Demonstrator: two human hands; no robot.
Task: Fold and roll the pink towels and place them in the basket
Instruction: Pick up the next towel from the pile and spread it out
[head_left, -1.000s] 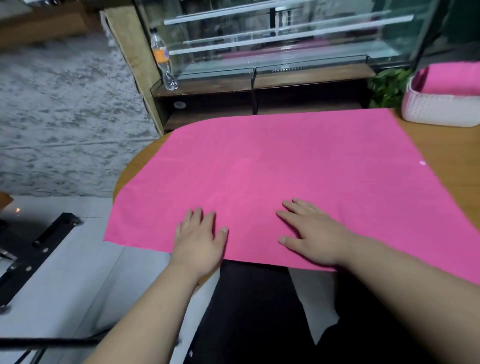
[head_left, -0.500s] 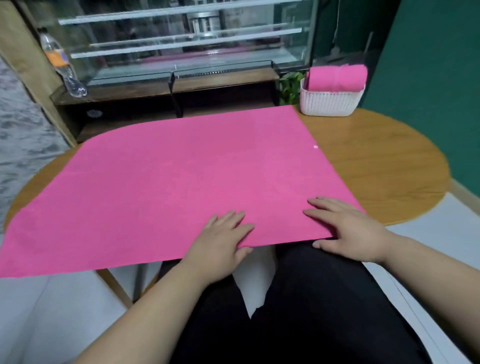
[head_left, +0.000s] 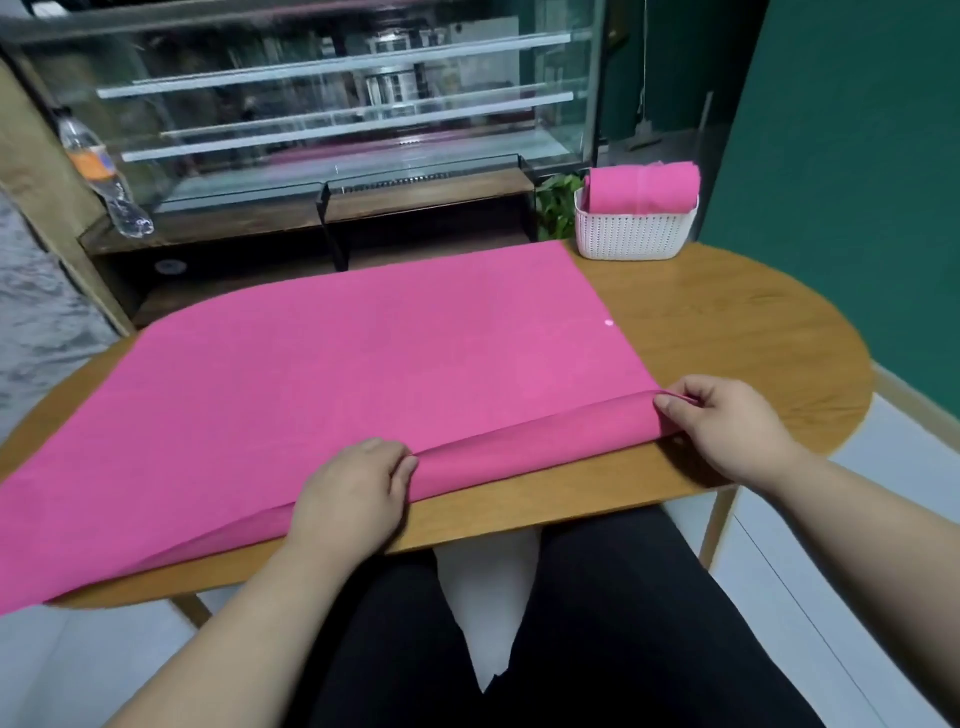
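A large pink towel (head_left: 337, 374) lies spread over the round wooden table (head_left: 727, 332). Its near edge is lifted and turned over into a low fold between my hands. My left hand (head_left: 353, 493) grips that near edge around the middle. My right hand (head_left: 727, 426) pinches the near right corner of the towel. A white woven basket (head_left: 634, 234) stands at the far right of the table, and a rolled pink towel (head_left: 641, 188) lies in it.
Behind the table stands a glass display case (head_left: 337, 119) on a dark wooden shelf, with a plastic bottle (head_left: 101, 176) on its left end. A green plant (head_left: 556, 208) sits beside the basket. A green wall (head_left: 857, 182) is at the right.
Both hands lay flat on the towel's near edge before; now they grip it and have lifted it into a fold. The view has swung right, bringing the basket into full sight.
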